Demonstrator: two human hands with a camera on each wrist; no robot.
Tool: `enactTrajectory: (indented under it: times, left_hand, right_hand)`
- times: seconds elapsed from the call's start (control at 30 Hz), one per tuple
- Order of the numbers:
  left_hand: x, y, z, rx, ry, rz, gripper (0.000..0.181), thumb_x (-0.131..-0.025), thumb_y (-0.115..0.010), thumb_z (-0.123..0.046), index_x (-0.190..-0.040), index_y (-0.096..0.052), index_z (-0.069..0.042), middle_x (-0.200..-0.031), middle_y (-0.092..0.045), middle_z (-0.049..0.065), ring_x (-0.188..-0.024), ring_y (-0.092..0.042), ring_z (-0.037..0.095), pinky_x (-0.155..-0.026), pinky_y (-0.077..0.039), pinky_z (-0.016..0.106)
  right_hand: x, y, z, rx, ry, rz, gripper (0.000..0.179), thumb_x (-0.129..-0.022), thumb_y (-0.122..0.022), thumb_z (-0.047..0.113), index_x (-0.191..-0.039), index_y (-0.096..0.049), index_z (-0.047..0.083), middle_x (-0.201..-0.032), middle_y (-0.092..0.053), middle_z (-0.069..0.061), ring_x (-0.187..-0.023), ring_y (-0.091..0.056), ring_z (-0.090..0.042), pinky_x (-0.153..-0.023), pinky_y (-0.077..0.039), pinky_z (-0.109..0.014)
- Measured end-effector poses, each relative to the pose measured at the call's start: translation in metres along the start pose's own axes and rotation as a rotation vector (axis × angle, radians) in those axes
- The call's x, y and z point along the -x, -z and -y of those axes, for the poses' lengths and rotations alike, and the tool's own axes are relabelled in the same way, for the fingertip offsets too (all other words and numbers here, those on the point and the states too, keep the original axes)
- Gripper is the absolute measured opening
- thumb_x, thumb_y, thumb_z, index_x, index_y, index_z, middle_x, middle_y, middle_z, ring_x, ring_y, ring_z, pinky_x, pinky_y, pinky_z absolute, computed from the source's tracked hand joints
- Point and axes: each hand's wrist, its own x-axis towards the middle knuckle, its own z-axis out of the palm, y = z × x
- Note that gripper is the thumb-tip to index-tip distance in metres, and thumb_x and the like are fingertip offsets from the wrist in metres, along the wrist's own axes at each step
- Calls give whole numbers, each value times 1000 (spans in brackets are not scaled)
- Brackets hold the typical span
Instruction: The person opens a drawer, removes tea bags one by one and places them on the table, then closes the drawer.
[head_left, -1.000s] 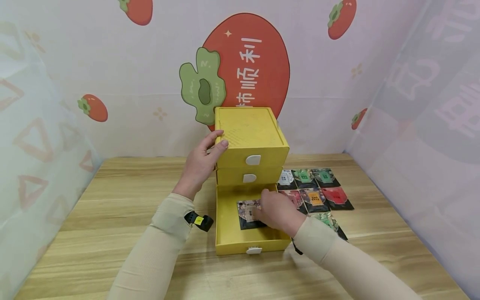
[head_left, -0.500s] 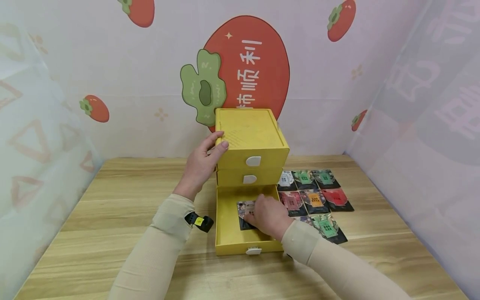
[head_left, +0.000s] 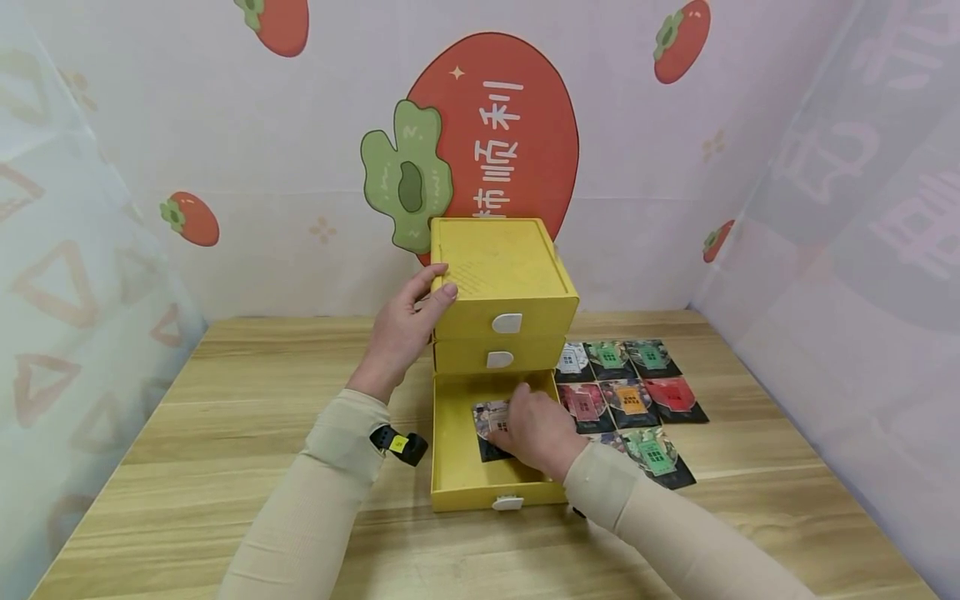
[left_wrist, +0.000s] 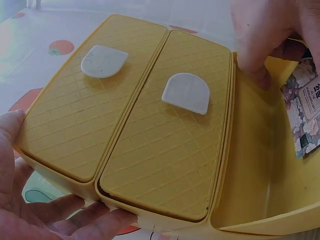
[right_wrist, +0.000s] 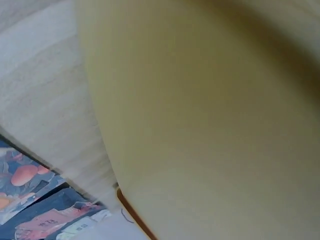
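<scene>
A yellow drawer cabinet (head_left: 495, 258) stands mid-table, with its bottom drawer (head_left: 455, 467) pulled out and the two above closed. My left hand (head_left: 397, 329) holds the cabinet's upper left edge; in the left wrist view the thumb lies over the top edge and the fingertips press the side wall. Inside the bottom drawer my right hand (head_left: 543, 429) has its fingers curled and its thumb on a flat printed packet (head_left: 489, 425). The hand covers the packet's right part. Only the blurred yellow drawer wall (right_wrist: 200, 125) fills most of the right wrist view.
Several printed packets (head_left: 630, 402) lie in rows on the wooden table (head_left: 262, 433), right of the cabinet. Each closed drawer has a white tab handle (head_left: 507, 323). A curtain with persimmon prints (head_left: 300, 150) hangs behind the table.
The right hand has shifted left over the packet in the drawer, its thumb now showing on the packet, which has barely moved. The left hand stays on the cabinet.
</scene>
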Motion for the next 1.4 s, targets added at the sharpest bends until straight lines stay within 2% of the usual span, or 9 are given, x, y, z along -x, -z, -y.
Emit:
enactTrajectory:
  times: [0.23, 0.4, 0.53, 0.6, 0.73, 0.83, 0.97, 1.13, 1.4]
  left_hand:
    - [-1, 0, 1, -6, -3, -4, 62, -100, -57, -65, -155, -50, -37, -161, -46, 3, -138, -54, 27, -101, -50, 50]
    - [-1, 1, 1, -10, 0, -3, 63, -99, -57, -66, -155, -49, -38, -161, -46, 3, -134, -57, 25, -93, -52, 45]
    - [-1, 0, 0, -7, 3, 0, 63, -99, -56, -67, -154, -49, -39, -160, -47, 2, -128, -59, 23, -84, -52, 41]
    - [-1, 0, 0, -3, 6, 0, 63, -99, -56, -67, -154, -49, -39, -160, -47, 2, -126, -59, 23, -83, -51, 40]
    - [-1, 0, 0, -7, 11, -1, 63, -99, -56, -67, -155, -49, -39, -160, -47, 2, -128, -59, 22, -84, -51, 39]
    - [-1, 0, -1, -10, 15, 0, 63, -99, -56, -67, -155, -49, -39, -160, -47, 2, -128, -59, 23, -85, -52, 40]
    - [-1, 1, -1, -6, 20, 3, 63, -99, -57, -67, -155, -48, -39, -161, -46, 2, -131, -58, 23, -87, -52, 40]
    - [-2, 1, -1, -1, 26, 7, 63, -99, -57, -67, -155, -48, -40, -161, -46, 1, -131, -57, 23, -89, -51, 41]
    - [-3, 0, 0, 6, 12, 8, 64, -99, -58, -66, -155, -48, -38, -161, -45, 3, -138, -54, 26, -103, -50, 49]
  right_hand:
    - [-7, 6, -2, -114, -52, 64, 66, -89, -84, 32, -130, -54, -11, -98, -71, -17, -75, -63, -21, -79, -62, -42]
    - [-5, 12, -9, -195, -4, 79, 47, -91, -81, 25, -120, -61, -5, -87, -65, -8, -70, -57, -19, -69, -54, -35]
    - [3, 19, -16, -341, 38, 81, 28, -93, -78, 21, -110, -67, 3, -77, -61, -2, -59, -57, -16, -58, -48, -31]
    - [8, 24, -20, -404, 71, 69, 22, -94, -76, 20, -110, -70, 6, -74, -62, 1, -55, -59, -13, -57, -48, -30]
    - [19, 36, -32, -480, 125, 41, 13, -97, -73, 18, -106, -71, 9, -76, -63, 3, -59, -60, -10, -62, -49, -29]
    - [28, 47, -42, -545, 125, 48, 8, -99, -72, 18, -103, -70, 11, -77, -61, 1, -63, -61, -13, -62, -51, -30]
    - [39, 61, -56, -619, 115, 65, 8, -102, -69, 20, -101, -69, 12, -74, -58, -3, -60, -61, -18, -62, -53, -33]
    - [50, 73, -75, -626, 106, 19, 12, -102, -69, 24, -103, -68, 11, -75, -60, -2, -64, -63, -19, -63, -55, -33]
    - [64, 85, -118, -626, 21, -56, 28, -104, -67, 29, -122, -66, 7, -88, -67, -4, -72, -62, -21, -68, -56, -33]
